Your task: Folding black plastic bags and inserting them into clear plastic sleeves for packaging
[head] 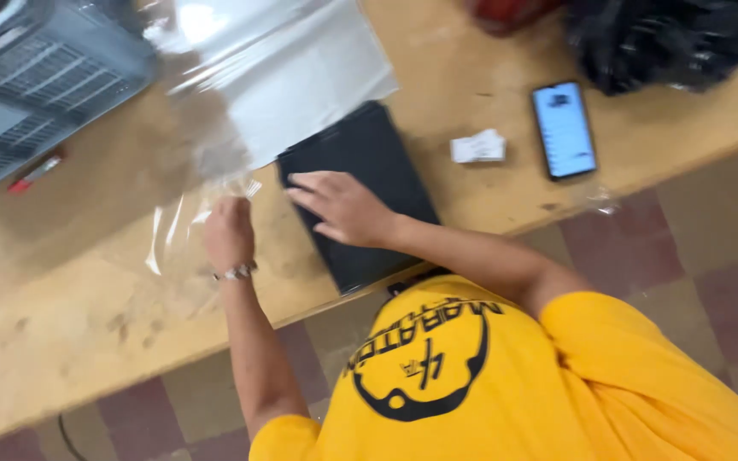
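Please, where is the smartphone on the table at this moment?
In the head view the smartphone lies screen-up on the wooden table, upper right, between a small white paper and a black bag.

Worn wooden table, red and tan tiled floor

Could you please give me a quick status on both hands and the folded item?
Left hand pinching clear plastic bag. Right hand flat on black folded garment. Phone and white paper scrap lie apart.
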